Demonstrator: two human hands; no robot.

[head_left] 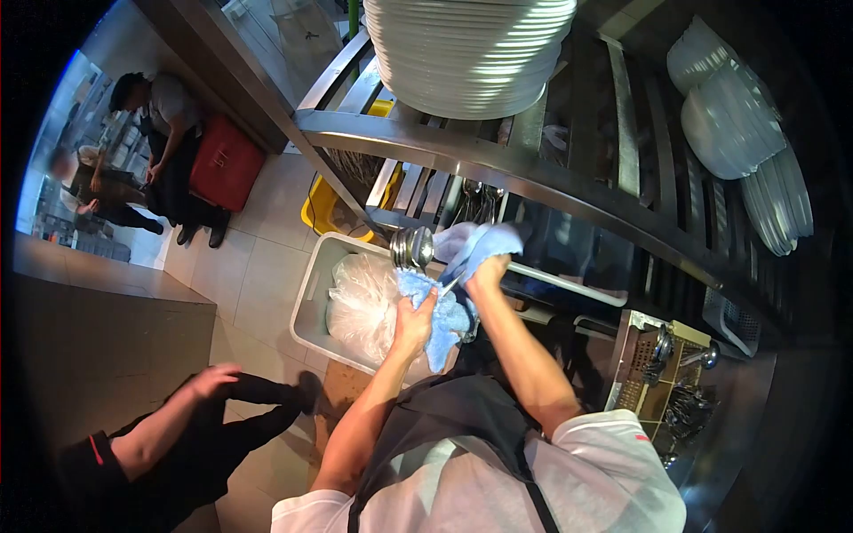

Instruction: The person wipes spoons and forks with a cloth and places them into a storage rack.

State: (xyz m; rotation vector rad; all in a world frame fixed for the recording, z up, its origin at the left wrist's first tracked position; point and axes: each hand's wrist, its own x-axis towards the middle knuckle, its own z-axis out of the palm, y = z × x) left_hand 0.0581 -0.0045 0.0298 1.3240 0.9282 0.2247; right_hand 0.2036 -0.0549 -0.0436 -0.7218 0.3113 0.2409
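Observation:
My left hand [414, 322] is closed round a fluffy blue cloth [447, 329] in front of me. A bundle of shiny metal spoons [411, 249] sticks out past the cloth on its far side, bowls outward; their handles are hidden by the cloth and fingers. My right hand [489, 272] is closed on another part of blue cloth [484, 244], bunched over its fingers. A thin metal handle [450, 286] shows between the two hands. Both hands are over the right side of a grey tub [306, 306] that holds a clear plastic bag [362, 302].
A metal slatted rack [462, 160] carries a tall stack of white plates [471, 62] and white bowls [724, 115]. Cutlery baskets [675, 364] stand at right. A yellow bucket [329, 209] sits behind the tub. A co-worker [187, 435] is close at left; two people are farther back.

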